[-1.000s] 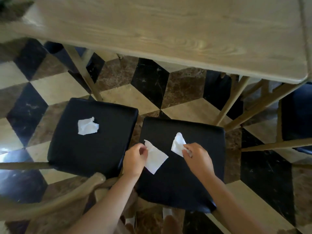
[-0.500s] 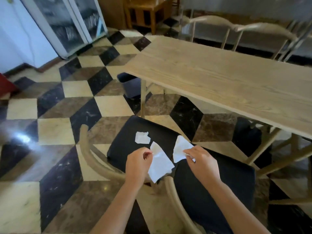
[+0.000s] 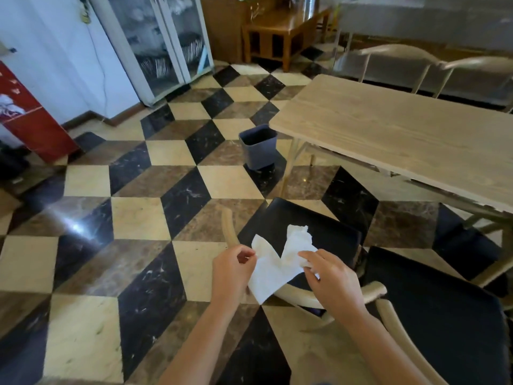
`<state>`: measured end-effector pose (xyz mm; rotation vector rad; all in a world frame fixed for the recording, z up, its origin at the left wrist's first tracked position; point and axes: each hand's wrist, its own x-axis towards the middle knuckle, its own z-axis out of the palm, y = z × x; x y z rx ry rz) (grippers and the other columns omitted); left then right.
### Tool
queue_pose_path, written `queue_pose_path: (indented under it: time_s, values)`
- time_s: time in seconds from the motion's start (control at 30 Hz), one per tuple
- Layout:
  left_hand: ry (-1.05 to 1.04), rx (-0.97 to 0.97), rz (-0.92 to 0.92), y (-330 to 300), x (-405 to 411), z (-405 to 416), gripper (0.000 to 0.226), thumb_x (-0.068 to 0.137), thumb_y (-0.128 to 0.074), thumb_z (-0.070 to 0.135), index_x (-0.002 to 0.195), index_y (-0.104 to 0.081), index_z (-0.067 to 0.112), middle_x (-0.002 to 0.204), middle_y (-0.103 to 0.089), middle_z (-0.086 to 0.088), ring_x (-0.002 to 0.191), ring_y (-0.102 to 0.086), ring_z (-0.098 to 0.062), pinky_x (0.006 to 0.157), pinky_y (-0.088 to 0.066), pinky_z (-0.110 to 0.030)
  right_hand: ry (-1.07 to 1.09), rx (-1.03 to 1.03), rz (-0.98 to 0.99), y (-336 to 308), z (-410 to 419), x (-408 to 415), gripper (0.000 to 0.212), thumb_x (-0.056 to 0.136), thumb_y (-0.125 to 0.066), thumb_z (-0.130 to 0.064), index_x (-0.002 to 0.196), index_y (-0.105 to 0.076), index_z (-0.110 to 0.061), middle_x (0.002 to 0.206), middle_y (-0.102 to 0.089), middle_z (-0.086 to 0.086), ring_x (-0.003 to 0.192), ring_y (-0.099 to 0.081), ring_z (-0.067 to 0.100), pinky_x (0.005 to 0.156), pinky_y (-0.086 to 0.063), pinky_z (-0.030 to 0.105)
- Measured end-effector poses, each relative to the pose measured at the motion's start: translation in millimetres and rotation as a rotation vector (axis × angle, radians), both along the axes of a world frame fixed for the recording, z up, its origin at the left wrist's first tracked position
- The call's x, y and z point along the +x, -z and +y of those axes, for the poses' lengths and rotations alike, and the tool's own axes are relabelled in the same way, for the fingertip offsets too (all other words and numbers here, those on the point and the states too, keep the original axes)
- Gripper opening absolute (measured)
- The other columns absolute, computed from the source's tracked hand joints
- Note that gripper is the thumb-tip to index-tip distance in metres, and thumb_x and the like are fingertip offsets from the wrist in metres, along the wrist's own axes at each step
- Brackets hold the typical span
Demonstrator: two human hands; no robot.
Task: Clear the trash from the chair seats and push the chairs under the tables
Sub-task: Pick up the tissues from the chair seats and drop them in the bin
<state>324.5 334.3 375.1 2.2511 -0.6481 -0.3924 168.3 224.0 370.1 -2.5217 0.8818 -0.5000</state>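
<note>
My left hand (image 3: 234, 269) pinches a flat white paper napkin (image 3: 266, 279) by its upper left corner. My right hand (image 3: 330, 279) grips a second, crumpled white paper (image 3: 298, 243) that overlaps the first. Both papers hang in the air over the near edge of the left chair's black seat (image 3: 327, 232) and cover part of it. The right chair's black seat (image 3: 444, 315) lies below my right forearm and shows no paper. Both chairs stand out from the pale wooden table (image 3: 402, 134).
A grey waste bin (image 3: 258, 147) stands open on the checkered floor by the table's left corner. Curved wooden chair backs (image 3: 305, 297) rise just under my hands. A glass-door cabinet (image 3: 163, 48), a red box (image 3: 30, 118) and more chairs (image 3: 416, 62) line the room's edges.
Both hands have lifted the two papers off the right seat and brought them together. The view has swung up and left, bringing the bin and the room into sight.
</note>
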Motion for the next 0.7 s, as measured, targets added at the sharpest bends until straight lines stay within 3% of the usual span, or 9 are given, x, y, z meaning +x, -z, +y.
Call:
queue_pose_path:
  time_s: [0.17,0.4,0.53,0.6,0.7]
  values:
    - [0.006,-0.027,0.088,3.7,41.9,-19.4,0.009,0.082,-0.070,0.023,0.090,-0.071,0.020,0.084,-0.068,0.007,0.073,-0.058,-0.002,0.063,-0.039,-0.007,-0.045,-0.072,-0.054,-6.5,-13.8,45.1,0.026,0.073,-0.076,-0.001,0.096,-0.072,-0.014,0.084,-0.072,0.001,0.070,-0.067,0.016,0.054,-0.058,0.025]
    - [0.067,-0.021,0.248,12.3,112.5,-86.3,0.007,0.080,-0.069,0.014,0.083,-0.074,0.017,0.074,-0.068,0.009,0.070,-0.062,0.000,0.059,-0.045,-0.006,-0.108,-0.187,-0.178,-2.5,-61.7,119.3,0.034,0.070,-0.076,0.008,0.099,-0.072,-0.009,0.076,-0.067,0.005,0.066,-0.063,0.019,0.046,-0.054,0.035]
    - [0.042,-0.061,0.500,4.0,155.7,-120.8,0.019,0.077,-0.069,0.006,0.069,-0.072,0.023,0.077,-0.073,0.001,0.072,-0.067,-0.014,0.064,-0.056,-0.027,-0.164,-0.129,-0.127,-5.5,-86.0,169.2,0.039,0.065,-0.077,0.010,0.098,-0.073,-0.011,0.075,-0.066,0.007,0.063,-0.062,0.022,0.046,-0.054,0.037]
    - [-0.021,-0.109,0.632,1.6,174.0,-136.3,0.017,0.081,-0.065,0.006,0.073,-0.072,0.020,0.080,-0.073,-0.003,0.073,-0.068,-0.016,0.060,-0.056,-0.025,-0.196,-0.094,-0.106,-5.9,-101.5,188.5,0.040,0.063,-0.078,0.010,0.097,-0.074,-0.011,0.075,-0.066,0.007,0.062,-0.062,0.022,0.046,-0.054,0.037]
    - [-0.191,-0.308,0.996,-0.8,195.9,-152.0,0.017,0.089,-0.057,0.013,0.083,-0.072,0.007,0.085,-0.074,-0.013,0.074,-0.071,-0.020,0.056,-0.055,-0.024,-0.199,-0.080,-0.048,-2.7,-121.6,211.5,0.041,0.064,-0.077,0.012,0.097,-0.074,-0.011,0.076,-0.066,0.009,0.062,-0.061,0.024,0.048,-0.054,0.038]
